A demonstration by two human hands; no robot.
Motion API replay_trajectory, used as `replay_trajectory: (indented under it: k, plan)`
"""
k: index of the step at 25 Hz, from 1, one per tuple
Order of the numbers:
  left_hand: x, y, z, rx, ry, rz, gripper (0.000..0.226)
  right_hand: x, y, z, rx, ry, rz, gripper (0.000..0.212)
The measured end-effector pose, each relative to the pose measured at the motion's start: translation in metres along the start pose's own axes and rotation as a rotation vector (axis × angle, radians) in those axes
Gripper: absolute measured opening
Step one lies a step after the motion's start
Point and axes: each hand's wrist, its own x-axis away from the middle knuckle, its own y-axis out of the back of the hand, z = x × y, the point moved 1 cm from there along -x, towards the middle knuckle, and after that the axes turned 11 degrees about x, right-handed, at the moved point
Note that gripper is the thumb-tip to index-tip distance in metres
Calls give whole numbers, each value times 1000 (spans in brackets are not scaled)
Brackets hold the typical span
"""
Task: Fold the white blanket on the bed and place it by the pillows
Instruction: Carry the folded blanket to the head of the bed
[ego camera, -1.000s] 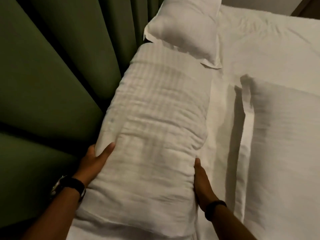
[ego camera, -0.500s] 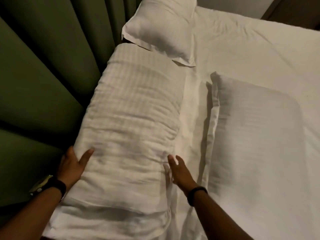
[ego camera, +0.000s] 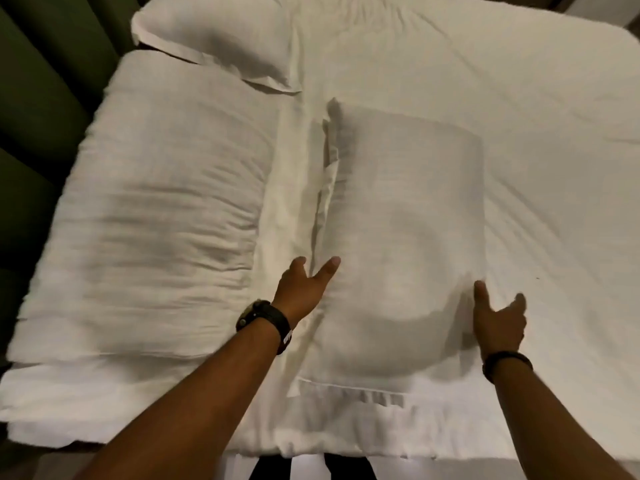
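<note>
Folded white blanket (ego camera: 156,216) lying along the left edge of the bed (ego camera: 519,116), its far end just beside and slightly under the flap of the far pillow (ego camera: 214,39) at the far left corner. Near end reaching the near left corner, layers stacked and showing at the near edge.

Looks soft, thick and puffy, with ripples across the top: probably light for its bulk, limp, apt to sag or unfold if lifted from one point. No risk of breaking. Best taken with both hands under or against the long sides, near the middle of its length, palms spread to hold the layers together; a pinch at one corner would likely let the fold open.

Left hand (ego camera: 304,289) off the blanket, fingers straight and spread, resting on the left side of the near pillow (ego camera: 405,237), holding nothing. Right hand (ego camera: 498,320) likewise with fingers extended, laid against the right side of the same pillow, holding nothing. Pillow between the two hands, in the middle of the near edge, apart from the blanket with a strip of sheet between them.

Judged from this, folding and placing seem done; hands seem to be turning to the pillow.

No containers in view. Dark green curtain (ego camera: 38,98) beyond the left edge of the bed.
</note>
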Motion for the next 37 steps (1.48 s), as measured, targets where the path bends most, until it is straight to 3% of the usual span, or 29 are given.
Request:
replay_trajectory:
  k: [2,4,10,13,17,21,26,28,30,33,37]
  plan:
    - [-4,-38,23,-73,106,-15,123,-14,-11,-38,79,-125,190,117]
    - [-7,-59,38,-110,142,-108,128,-15,-21,-43,72,-106,289,108]
    - [10,-75,26,78,-11,-301,97,-8,6,-30,-91,76,180,76]
    - [21,-60,-4,133,-136,-348,77,12,25,11,-305,205,99,46]
    - [47,4,-85,66,-394,-484,55,72,55,90,-576,388,59,32]
    - [92,95,-145,25,-528,-595,44,154,58,154,-754,463,145,8]
    - [132,241,-160,-50,-635,-771,52,252,1,223,-789,544,271,25]
    - [131,305,-140,-107,-533,-786,66,288,-40,235,-703,556,359,26]
    - [116,357,-96,-180,-342,-774,74,319,-91,229,-499,513,494,46]
    - [94,393,-5,-268,-140,-710,81,348,-166,194,-163,372,806,85]
    - [85,390,39,-349,-145,-763,80,339,-183,179,-8,375,869,101]
